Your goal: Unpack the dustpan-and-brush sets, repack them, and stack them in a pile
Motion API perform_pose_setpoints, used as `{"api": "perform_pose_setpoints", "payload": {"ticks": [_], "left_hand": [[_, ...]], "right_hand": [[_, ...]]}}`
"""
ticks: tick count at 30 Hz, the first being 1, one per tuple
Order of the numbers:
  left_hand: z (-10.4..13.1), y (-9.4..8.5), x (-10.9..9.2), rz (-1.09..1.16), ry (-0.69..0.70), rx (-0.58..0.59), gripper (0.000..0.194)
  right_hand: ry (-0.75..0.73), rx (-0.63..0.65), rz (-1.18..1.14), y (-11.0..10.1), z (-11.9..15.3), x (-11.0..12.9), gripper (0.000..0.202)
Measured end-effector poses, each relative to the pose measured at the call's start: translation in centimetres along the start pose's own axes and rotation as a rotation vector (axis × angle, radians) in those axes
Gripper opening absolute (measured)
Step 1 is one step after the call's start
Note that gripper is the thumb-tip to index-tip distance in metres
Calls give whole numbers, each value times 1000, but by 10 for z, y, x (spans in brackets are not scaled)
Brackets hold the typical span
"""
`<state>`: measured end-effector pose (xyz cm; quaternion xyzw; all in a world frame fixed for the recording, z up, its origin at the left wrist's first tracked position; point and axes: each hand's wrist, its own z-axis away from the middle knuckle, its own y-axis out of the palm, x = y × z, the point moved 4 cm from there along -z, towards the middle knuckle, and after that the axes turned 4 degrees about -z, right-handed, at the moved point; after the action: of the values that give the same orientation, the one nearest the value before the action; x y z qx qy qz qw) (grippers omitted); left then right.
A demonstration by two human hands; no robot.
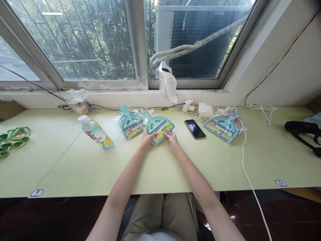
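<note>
Between my two hands is a packaged teal mini dustpan and brush set (158,124), tilted, with a yellow-green label and clear wrapping. My left hand (147,137) grips its lower left edge. On its lower right edge, my right hand (172,139) is closed with the thumb over the label. Just left of it lies a stack of similar teal dustpan sets (131,123) in clear plastic. More packaged dustpan sets (224,127), teal with a pink one beneath, rest to the right past a black smartphone (195,129).
A drink bottle (96,132) lies on the pale green table (87,177). Green curved pieces (13,140) are at far left, a black strap-like object (304,134) at far right. A white cable (247,174) hangs over the front edge. Chargers (193,112) and a tissue pack (167,80) are at the back.
</note>
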<state>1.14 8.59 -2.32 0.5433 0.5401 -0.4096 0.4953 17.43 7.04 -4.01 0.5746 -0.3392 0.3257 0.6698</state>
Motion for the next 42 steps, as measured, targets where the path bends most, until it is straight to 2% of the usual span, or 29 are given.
{"api": "perform_pose_setpoints", "payload": {"ticks": [22, 31, 42], "left_hand": [[1, -1, 0, 9, -5, 23, 75], [6, 2, -8, 14, -8, 1, 76], [9, 4, -13, 27, -24, -26, 81]], "right_hand": [[-24, 11, 7, -1, 0, 1, 33], [-18, 19, 14, 0, -1, 2, 31], [-13, 61, 16, 0, -2, 1, 38]]}}
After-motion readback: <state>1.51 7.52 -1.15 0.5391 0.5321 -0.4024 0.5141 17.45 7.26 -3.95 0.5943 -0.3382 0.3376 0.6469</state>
